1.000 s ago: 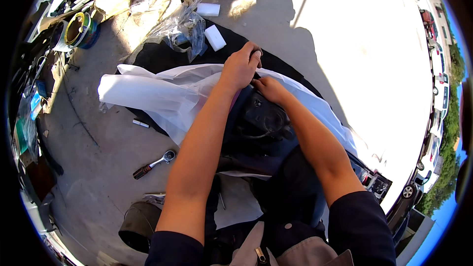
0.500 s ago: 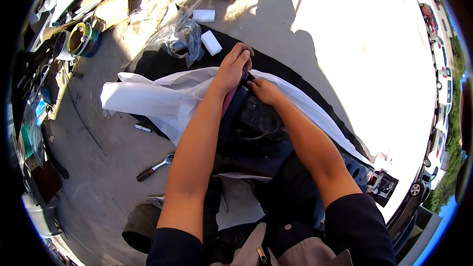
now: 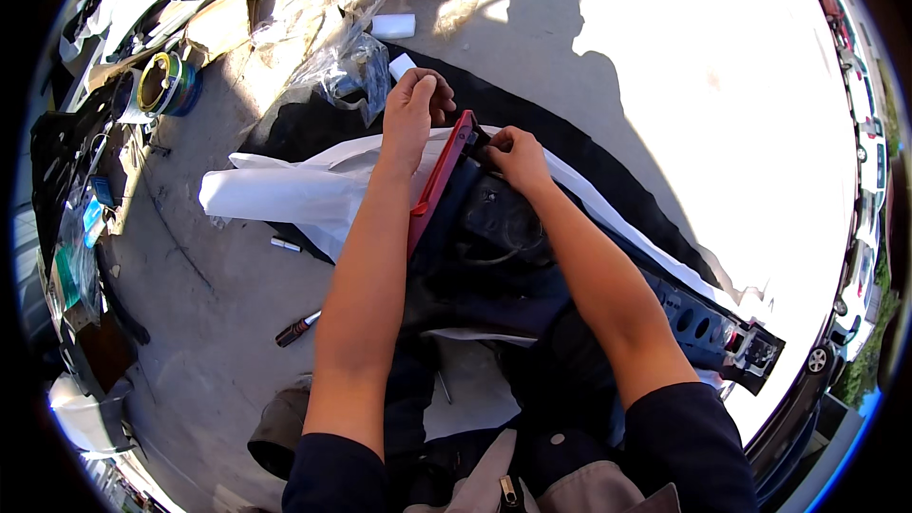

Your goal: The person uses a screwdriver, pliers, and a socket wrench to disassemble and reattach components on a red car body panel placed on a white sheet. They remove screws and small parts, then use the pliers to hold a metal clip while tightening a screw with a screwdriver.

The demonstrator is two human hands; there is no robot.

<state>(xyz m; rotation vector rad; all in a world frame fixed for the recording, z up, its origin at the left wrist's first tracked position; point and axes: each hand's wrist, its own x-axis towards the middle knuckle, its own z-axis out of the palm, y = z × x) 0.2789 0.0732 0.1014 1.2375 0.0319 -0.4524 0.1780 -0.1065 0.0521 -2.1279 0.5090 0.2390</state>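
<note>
A large dark car body part (image 3: 475, 294) lies across my lap, a red strip (image 3: 440, 185) running up its left side to a narrow tip. My left hand (image 3: 408, 114) hovers left of that tip, apart from it, with curled fingers; whether anything small is inside them is hidden. At the black corner beside the strip's tip, the fingers of my right hand (image 3: 518, 158) are pinched together. What they grip there is too small to make out. White sheeting (image 3: 275, 192) spreads under the part, over a black cloth (image 3: 560, 123).
On the ground to the left are a ratchet wrench (image 3: 297, 330), partly behind my left forearm, a small white tube (image 3: 285, 244) and a dark bucket-like container (image 3: 278, 432). White blocks (image 3: 393, 27) and clear plastic wrap (image 3: 359, 71) lie ahead. A wire spool (image 3: 169, 84) stands far left.
My left hand has come off the tip of the part and moved left, uncovering the red strip. My right hand has shifted slightly right, its fingers more bent.
</note>
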